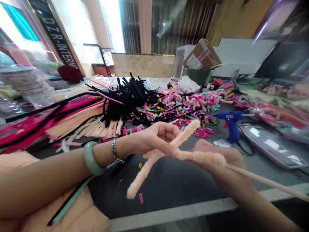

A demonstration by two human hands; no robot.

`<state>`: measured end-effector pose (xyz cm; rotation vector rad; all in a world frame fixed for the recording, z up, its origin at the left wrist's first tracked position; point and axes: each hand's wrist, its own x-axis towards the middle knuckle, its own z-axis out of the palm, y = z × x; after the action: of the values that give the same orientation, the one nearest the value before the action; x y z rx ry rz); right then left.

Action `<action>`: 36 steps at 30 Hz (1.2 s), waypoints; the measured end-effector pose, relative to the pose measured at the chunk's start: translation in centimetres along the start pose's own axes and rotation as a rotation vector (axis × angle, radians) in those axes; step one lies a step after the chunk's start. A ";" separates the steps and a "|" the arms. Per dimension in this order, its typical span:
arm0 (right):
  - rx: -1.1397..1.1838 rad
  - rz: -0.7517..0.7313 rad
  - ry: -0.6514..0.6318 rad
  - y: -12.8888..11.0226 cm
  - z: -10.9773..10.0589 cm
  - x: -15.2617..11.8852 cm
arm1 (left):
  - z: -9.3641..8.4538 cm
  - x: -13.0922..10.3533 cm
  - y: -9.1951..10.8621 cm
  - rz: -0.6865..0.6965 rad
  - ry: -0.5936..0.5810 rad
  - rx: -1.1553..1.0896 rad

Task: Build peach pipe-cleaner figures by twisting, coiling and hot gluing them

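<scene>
Between my hands is a peach pipe-cleaner piece, fuzzy and coiled thick, with arms pointing up right, down left and right. My left hand pinches it where these arms meet, thumb and fingers closed. My right hand is behind the right-hand coiled arm, apparently closed on it; most of its fingers are hidden. A long uncoiled pipe-cleaner tail runs from that arm past my right wrist to the right edge. Below, a small pink scrap and a yellow scrap lie on the dark tabletop.
Behind my hands lie black pipe cleaners, a bundle of peach ones and a heap of colourful scraps. A blue glue gun stands right, beside a clear plastic package. Farther back sits a cardboard box.
</scene>
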<state>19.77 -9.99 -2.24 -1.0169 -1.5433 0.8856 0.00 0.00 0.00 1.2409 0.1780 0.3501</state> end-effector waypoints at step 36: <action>-0.335 -0.281 0.011 0.4 0.0 -0.3 | 0.3 1.0 -0.4 -0.042 0.305 0.584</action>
<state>19.82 -10.09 -2.70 -1.0016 -1.8100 0.4341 1.13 -0.03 -0.23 1.7513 0.5994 0.4693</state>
